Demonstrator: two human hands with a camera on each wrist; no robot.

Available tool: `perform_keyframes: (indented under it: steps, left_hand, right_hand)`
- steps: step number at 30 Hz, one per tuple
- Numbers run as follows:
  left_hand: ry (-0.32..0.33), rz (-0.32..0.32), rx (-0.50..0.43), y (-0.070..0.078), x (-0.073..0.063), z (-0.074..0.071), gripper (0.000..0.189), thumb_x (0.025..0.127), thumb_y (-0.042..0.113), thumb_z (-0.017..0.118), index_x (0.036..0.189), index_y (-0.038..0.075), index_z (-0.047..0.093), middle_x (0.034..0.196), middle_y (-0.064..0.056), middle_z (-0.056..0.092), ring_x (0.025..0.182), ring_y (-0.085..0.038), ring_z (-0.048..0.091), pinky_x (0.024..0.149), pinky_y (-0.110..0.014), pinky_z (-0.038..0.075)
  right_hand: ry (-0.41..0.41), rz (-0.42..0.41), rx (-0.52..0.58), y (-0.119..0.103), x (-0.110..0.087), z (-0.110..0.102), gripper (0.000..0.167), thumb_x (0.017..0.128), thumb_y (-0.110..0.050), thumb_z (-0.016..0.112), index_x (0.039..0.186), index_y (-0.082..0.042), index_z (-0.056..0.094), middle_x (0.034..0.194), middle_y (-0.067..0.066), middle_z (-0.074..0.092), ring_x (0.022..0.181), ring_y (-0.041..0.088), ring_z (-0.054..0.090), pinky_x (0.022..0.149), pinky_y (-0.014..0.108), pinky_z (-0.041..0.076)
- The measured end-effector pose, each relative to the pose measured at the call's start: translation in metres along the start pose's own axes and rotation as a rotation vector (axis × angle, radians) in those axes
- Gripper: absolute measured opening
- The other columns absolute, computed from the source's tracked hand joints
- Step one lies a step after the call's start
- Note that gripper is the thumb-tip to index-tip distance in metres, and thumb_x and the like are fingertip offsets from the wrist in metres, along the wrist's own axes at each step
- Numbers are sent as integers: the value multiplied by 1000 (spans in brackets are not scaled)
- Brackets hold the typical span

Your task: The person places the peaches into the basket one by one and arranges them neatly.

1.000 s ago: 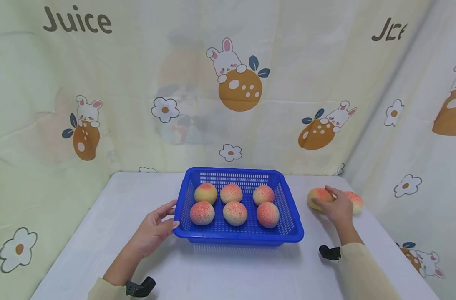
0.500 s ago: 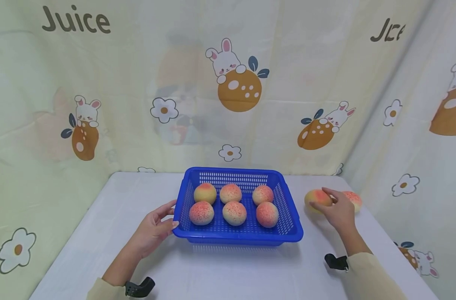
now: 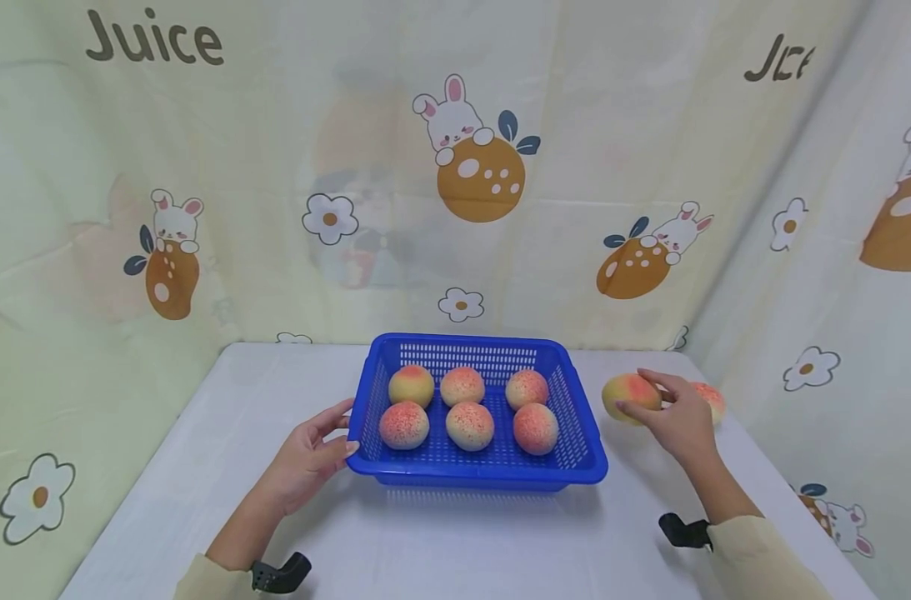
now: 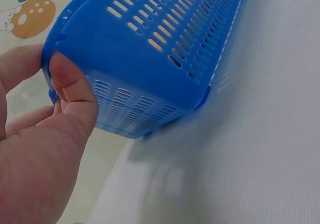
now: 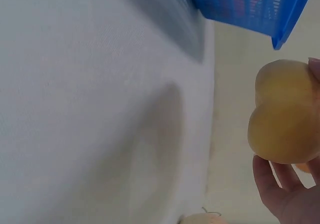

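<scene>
My left hand (image 3: 305, 462) grips the left rim of a blue plastic basket (image 3: 485, 477); the left wrist view shows the thumb (image 4: 75, 82) on one side of the rim and fingers on the other. Several red-and-cream peaches and one yellower peach (image 3: 411, 387) lie in two rows inside. To the right of the basket, my right hand (image 3: 680, 421) holds a yellow peach with a red blush (image 3: 623, 397) between thumb and fingers. In the right wrist view this peach (image 5: 285, 114) is raised over the table, its grooved underside showing.
Another red-speckled peach (image 3: 712, 403) lies on the white table (image 3: 455, 550) behind my right hand, partly hidden by it. A printed curtain (image 3: 275, 167) hangs along the table's back, and another stretch runs down the right side.
My right hand has lifted the yellow peach and shifted it slightly left, toward the basket. The left hand and the basket have stayed in place.
</scene>
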State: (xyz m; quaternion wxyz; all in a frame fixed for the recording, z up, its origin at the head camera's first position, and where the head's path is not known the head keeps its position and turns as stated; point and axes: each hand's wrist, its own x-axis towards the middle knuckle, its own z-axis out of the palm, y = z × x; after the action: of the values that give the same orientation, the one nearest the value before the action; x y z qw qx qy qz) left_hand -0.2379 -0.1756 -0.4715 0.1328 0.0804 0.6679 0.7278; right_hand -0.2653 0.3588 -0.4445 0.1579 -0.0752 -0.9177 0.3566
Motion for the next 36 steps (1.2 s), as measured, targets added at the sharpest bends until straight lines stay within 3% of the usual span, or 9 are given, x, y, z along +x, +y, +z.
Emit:
perform_keyframes:
  steps: [10, 30, 36]
  left_hand:
    - [14, -6, -1, -1, 0, 1, 73, 97, 6, 67, 161, 14, 32, 140, -17, 40, 107, -18, 64, 92, -26, 59]
    - [17, -11, 15, 0, -1, 2, 72, 97, 8, 69, 160, 14, 34, 141, -20, 41, 103, -17, 66, 91, -23, 58]
    - [23, -9, 10, -1, -1, 1, 73, 97, 8, 69, 160, 15, 33, 141, -19, 41, 102, -16, 65, 91, -24, 58]
  right_hand:
    - [-8, -70, -1, -22, -16, -7, 78, 84, -51, 81, 146, -10, 57, 148, 25, 53, 123, 49, 53, 72, 30, 55]
    - [-7, -167, 62, -62, -36, -14, 69, 83, -47, 84, 140, -12, 63, 139, 18, 60, 117, 38, 58, 70, 22, 53]
    - [-44, -182, 92, -70, -40, -10, 67, 83, -46, 84, 138, -14, 64, 139, 14, 61, 116, 32, 59, 76, 20, 52]
